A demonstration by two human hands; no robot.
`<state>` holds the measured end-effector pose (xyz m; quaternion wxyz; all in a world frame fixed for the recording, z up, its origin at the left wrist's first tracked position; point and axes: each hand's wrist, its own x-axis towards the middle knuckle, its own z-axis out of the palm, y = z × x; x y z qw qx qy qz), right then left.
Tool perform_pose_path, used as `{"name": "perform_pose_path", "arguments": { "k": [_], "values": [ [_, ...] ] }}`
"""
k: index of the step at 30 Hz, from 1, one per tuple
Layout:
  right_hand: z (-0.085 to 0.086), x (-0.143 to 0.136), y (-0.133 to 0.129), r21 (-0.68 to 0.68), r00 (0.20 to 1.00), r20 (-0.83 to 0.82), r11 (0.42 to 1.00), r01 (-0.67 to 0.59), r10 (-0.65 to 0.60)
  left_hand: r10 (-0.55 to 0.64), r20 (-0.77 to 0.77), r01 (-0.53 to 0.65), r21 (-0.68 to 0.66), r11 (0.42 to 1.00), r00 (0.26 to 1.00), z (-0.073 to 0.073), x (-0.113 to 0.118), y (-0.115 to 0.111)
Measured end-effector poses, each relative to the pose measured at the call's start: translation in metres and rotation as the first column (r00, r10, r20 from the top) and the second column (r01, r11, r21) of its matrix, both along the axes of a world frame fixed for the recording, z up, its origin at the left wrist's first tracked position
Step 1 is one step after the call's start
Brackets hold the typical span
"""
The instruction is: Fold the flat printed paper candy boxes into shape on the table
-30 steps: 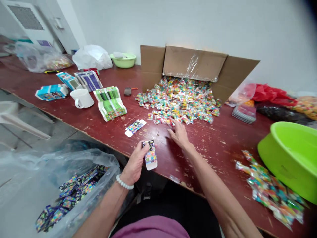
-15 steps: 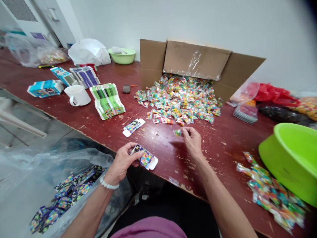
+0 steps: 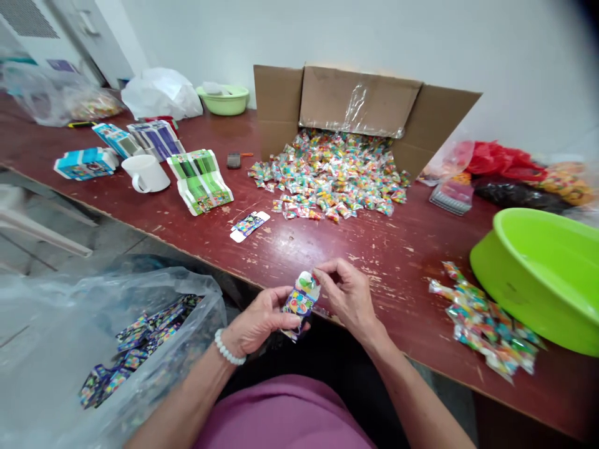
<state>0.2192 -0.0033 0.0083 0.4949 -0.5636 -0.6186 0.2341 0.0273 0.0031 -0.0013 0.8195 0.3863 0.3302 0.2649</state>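
Observation:
My left hand (image 3: 264,319) grips a small printed candy box (image 3: 298,304), tilted over the table's front edge with its upper end open. In my right hand (image 3: 349,298), thumb and forefinger pinch a small candy packet (image 3: 307,280) at the mouth of that box. Part of the packet lies against the white flap, so how far in it sits I cannot tell. A flattened matching box (image 3: 250,226) rests on the table behind my left hand. Beyond it, many wrapped candy packets (image 3: 334,174) spill from a cardboard carton (image 3: 360,100) lying on its side.
At right are a green basin (image 3: 486,255) and a pile of longer wrapped candies (image 3: 486,324). A plastic bag (image 3: 187,280) of filled-looking boxes (image 3: 135,343) hangs low at left. A white mug (image 3: 147,173) and green cartons (image 3: 201,181) stand on the red table (image 3: 215,237).
My right hand has brought the candy packet from near the pile down and left to the box. My left hand has moved right and turned the box's open end upward.

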Motion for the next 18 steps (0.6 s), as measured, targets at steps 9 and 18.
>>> {"name": "perform_pose_path", "arguments": {
  "k": [9,18],
  "values": [
    [0.017,-0.004,-0.012,0.065,0.920,0.321,0.963,-0.260,0.227,-0.088,0.008,0.087,0.126,0.988,0.996,0.002,0.000,-0.008],
    [0.003,-0.011,-0.012,-0.253,0.885,-0.457,0.942,-0.221,0.085,0.145,-0.021,-0.147,-0.124,0.981,0.989,0.006,0.006,-0.006]
  ]
}}
